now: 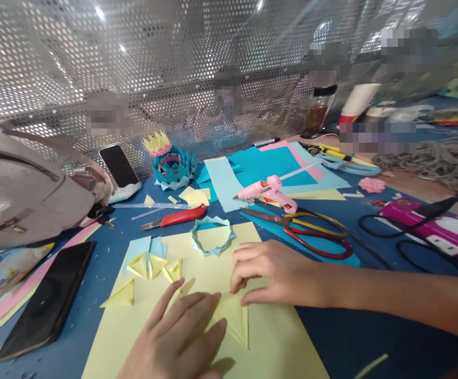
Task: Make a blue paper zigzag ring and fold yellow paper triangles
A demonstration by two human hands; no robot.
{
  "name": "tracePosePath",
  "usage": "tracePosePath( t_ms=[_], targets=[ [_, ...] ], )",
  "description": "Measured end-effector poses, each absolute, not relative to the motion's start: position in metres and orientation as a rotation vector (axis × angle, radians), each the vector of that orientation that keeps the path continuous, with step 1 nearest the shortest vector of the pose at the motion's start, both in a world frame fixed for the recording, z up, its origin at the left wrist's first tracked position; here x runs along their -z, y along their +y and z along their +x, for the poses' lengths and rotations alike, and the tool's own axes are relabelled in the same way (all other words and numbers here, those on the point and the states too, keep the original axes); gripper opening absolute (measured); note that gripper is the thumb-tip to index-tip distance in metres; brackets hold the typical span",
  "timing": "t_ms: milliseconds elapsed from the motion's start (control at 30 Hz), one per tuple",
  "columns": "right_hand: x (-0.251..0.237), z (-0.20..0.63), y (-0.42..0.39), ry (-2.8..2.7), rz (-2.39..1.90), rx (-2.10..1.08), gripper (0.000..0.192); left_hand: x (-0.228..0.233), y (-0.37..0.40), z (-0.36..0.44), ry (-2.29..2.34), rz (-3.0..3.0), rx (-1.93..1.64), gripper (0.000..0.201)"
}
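Observation:
My left hand (181, 337) lies flat, fingers apart, pressing down on a small folded yellow paper piece (235, 316). My right hand (276, 273) comes in from the right with its fingers curled, its fingertips pinching the top edge of the same folded piece. Both rest on a large yellow paper sheet (284, 342) on the blue table. Several folded yellow triangles (150, 266) lie to the left. A light-blue paper ring (213, 237) sits just beyond my right hand.
Red-handled scissors (308, 234), a pink glue gun (268, 192) and a red box cutter (177, 217) lie behind. A black phone (47, 300) is at left, a bag (27, 189) beyond it. A paper flower (171, 166), a propped phone (119, 167) and a magenta device with cables (430, 226) are also here.

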State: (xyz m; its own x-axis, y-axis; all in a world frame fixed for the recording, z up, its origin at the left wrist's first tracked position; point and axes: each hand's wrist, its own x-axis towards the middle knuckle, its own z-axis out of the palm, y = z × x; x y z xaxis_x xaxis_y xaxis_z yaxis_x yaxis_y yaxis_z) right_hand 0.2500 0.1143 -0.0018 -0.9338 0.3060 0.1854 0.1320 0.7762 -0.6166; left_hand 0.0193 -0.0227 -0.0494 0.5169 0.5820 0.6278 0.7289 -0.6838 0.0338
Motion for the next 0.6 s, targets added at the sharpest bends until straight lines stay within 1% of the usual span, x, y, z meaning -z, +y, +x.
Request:
tracePosePath(
  t_ms=[67,200,300,433,600],
  targets=[
    [0.0021,0.2507,0.1129,-2.679,-0.327,-0.89,0.012,0.0491,-0.0224,0.0193,-1.101,-2.524,0.911,0.044],
    [0.0033,0.2517,0.1112,-2.661,-0.298,-0.85,0.007,0.0493,-0.0223,0.0219,-1.075,-2.498,0.982,0.036],
    [0.0047,0.252,0.1108,-2.648,-0.267,-0.807,0.005,0.0503,-0.0223,0.0229,-1.061,-2.509,0.977,0.033],
    [0.0066,0.2518,0.1113,-2.624,-0.261,-0.785,0.007,0.053,-0.0223,0.0218,-1.066,-2.519,0.973,0.034],
    [0.0084,0.2517,0.1123,-2.64,-0.268,-0.745,0.015,0.0515,-0.0237,0.0185,-1.052,-2.546,0.903,0.027]
  ],
)
